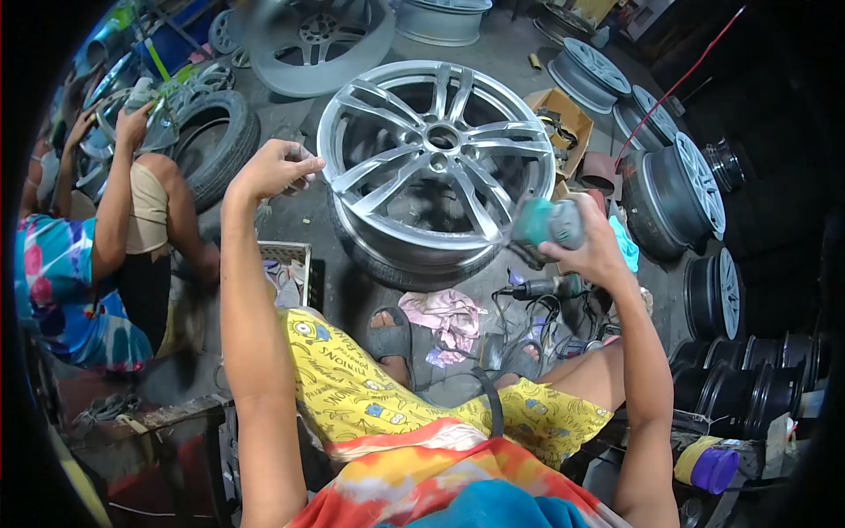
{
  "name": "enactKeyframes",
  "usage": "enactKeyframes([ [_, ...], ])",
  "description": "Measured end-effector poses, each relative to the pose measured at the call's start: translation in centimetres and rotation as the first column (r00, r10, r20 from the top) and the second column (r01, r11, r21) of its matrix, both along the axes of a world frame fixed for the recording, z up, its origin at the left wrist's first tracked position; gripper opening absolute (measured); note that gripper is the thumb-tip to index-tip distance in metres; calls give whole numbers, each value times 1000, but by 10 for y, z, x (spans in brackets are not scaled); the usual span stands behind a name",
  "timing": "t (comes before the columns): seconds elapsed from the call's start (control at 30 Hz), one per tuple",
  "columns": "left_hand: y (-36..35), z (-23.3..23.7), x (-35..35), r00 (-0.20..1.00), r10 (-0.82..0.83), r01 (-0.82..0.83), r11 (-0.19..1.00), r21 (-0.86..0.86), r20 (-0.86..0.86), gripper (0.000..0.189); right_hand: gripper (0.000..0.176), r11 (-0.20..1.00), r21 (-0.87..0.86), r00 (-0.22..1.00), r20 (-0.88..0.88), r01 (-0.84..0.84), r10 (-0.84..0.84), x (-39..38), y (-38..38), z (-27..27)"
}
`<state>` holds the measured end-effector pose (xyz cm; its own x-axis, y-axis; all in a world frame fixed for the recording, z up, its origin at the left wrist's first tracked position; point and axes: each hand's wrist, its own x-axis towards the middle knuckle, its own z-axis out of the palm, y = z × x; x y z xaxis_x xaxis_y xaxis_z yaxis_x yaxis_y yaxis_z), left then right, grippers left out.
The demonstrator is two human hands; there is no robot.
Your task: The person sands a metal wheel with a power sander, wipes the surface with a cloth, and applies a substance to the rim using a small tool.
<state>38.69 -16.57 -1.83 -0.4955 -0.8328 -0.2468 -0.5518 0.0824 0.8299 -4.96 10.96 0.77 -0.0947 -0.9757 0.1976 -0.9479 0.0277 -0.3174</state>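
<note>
The right hand [590, 242] grips a green sander [547, 223] against the alloy wheel's near right rim [503, 231], apparently for control, while the left hand [280, 169], loosely curled and holding nothing visible, meets the opposite edge, perhaps steadying it.

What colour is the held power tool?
The rounded power tool is teal and grey-green; see the head view.

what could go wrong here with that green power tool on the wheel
The right hand alone holds the green power tool at the rim edge of the wheel, so it could skid off and mark the metal.
The bare left hand is by the opposite edge and might get knocked if the wheel shifts.
A dropped tool could hit feet in open sandals.
</note>
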Motion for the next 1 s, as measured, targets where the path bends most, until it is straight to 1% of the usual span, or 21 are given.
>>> enactKeyframes([
  [0.03,-5,-5,-3,999,34,-34,999,0,30,32,76,1000,-6,1000,-7,-1,1,-18,-3,-5],
  [0.1,-20,-24,-8,997,67,-66,997,-40,29,35,69,987,-23,978,139,161,-156,-56,-17,-16],
  [0.17,-22,-26,-15,968,143,-130,989,-77,206,40,74,959,-58,950,165,278,-266,-86,-42,-23],
  [0.2,-26,-40,-15,967,158,-149,987,-57,202,46,76,940,-103,938,162,324,-306,-107,-59,-34],
  [0.3,-22,-55,-20,960,174,-195,978,79,220,53,89,871,-36,869,99,490,-485,-142,-112,-36],
  [0.37,-25,-75,-23,962,209,-223,973,62,179,56,97,842,-19,842,22,539,-539,-156,-150,-32],
  [0.4,-30,-87,-26,963,233,-240,970,43,134,59,101,839,1,839,7,544,-544,-167,-172,-32],
  [0.43,-40,-107,-28,961,240,-248,968,45,137,59,101,853,-10,852,-50,522,-522,-168,-192,-27],
  [0.47,-52,-126,-30,949,286,-264,950,-167,132,62,102,850,25,849,-76,525,-522,-168,-213,-23],
  [0.5,-62,-138,-31,937,329,-267,889,-371,116,64,103,846,56,846,-104,530,-523,-167,-235,-17],
  [0.53,-58,-131,-42,923,377,-332,878,-344,73,59,103,846,57,846,-105,530,-522,-166,-259,-14],
  [0.57,-51,-129,-55,924,375,-330,881,-341,75,59,104,847,54,842,-157,530,-517,-163,-281,-13],
  [0.6,-44,-132,-67,880,474,-435,816,-380,10,53,104,847,54,835,-210,529,-508,-161,-302,-13],
  [0.63,-37,-134,-77,821,568,-539,737,-407,-57,48,104,844,69,835,-209,532,-510,-159,-323,-11],
  [0.67,-33,-135,-81,812,581,-560,740,-374,-66,45,104,832,100,830,-202,545,-519,-155,-346,-9],
  [0.7,-31,-132,-82,807,588,-565,739,-367,-58,45,104,821,131,826,-193,556,-529,-153,-368,-9],
  [0.77,-29,-128,-82,808,579,-571,725,-384,-110,42,102,846,193,865,-179,497,-468,-138,-403,0],
  [0.83,-30,-125,-82,809,582,-566,735,-373,-83,38,100,897,75,881,-239,436,-408,-126,-443,-8],
  [0.9,-27,-116,-84,828,544,-555,766,-324,-133,37,102,919,148,921,-204,365,-332,-102,-475,-5],
  [0.97,-29,-124,-83,823,557,-557,750,-357,-115,37,105,962,-17,923,-279,273,-266,-84,-508,-18],
  [1.0,-28,-123,-83,824,552,-559,751,-351,-132,37,107,972,13,928,-300,234,-219,-69,-519,-18],
])
